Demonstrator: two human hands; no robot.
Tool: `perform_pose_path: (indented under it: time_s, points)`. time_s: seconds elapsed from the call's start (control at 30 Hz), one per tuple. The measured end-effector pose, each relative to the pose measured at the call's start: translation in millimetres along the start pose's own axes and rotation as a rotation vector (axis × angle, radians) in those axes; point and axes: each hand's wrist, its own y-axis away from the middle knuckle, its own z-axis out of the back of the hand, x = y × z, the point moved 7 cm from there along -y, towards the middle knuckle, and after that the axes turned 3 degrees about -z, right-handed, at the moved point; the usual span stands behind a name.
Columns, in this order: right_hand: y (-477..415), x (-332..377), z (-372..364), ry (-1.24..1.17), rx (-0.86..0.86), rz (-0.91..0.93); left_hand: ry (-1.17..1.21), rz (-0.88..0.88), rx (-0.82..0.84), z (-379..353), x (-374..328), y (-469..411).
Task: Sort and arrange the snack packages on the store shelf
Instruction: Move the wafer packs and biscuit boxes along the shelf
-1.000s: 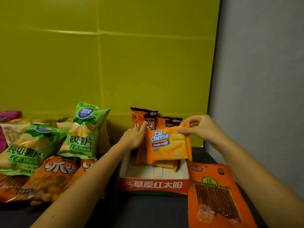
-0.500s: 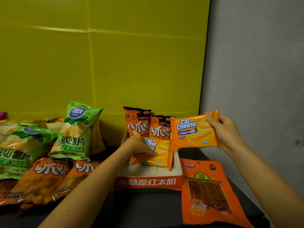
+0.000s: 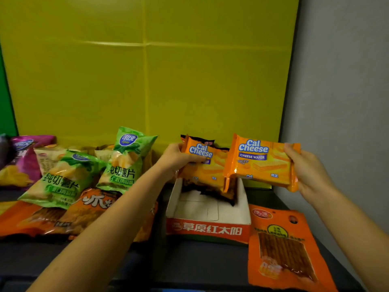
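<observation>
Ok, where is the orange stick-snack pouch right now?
Head view, lower right: the orange pouch lies flat on the dark shelf, just right of the red-fronted box, below the right hand.

Dim, soft, yellowish light; shadows are faint and diffuse. The dark shelf (image 3: 200, 266) at the bottom is murky. Small glints sit on the green chip bags (image 3: 65, 178). Fine print is blurred, and straight lines bow toward the edges.
</observation>
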Motion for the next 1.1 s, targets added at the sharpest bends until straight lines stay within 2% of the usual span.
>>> perform_pose_path:
  time_s: [0.1,0.2,0.37,0.53,0.63,0.93,1.1]
  points:
    - [-0.5,1.0,-31.7,-0.077,0.076,-0.040,0.027,-0.108,-0.148,47.6,-30.4,16.6]
    - [3.8,0.2,-75.0,-0.099,0.185,-0.039,-0.001,-0.128,-0.300,108.6,-42.1,46.2]
    - [27.3,-7.4,-163.3,-0.097,0.373,-0.036,-0.023,-0.081,-0.541,220.2,-34.9,118.2]
    - [64.0,-27.2,-254.5,-0.122,0.469,-0.080,0.052,0.000,-0.718,320.6,-9.5,202.5]
    - [95.7,-40.8,-312.5,-0.146,0.538,-0.141,-0.002,0.069,-0.840,380.6,6.3,256.6]
    - [195.9,-84.3,-480.4,-0.161,0.631,-0.186,-0.036,0.225,-0.977,540.3,39.8,385.9]
    - [236.4,-91.6,-560.3,-0.162,0.645,-0.189,-0.074,0.234,-1.056,607.9,42.5,432.0]
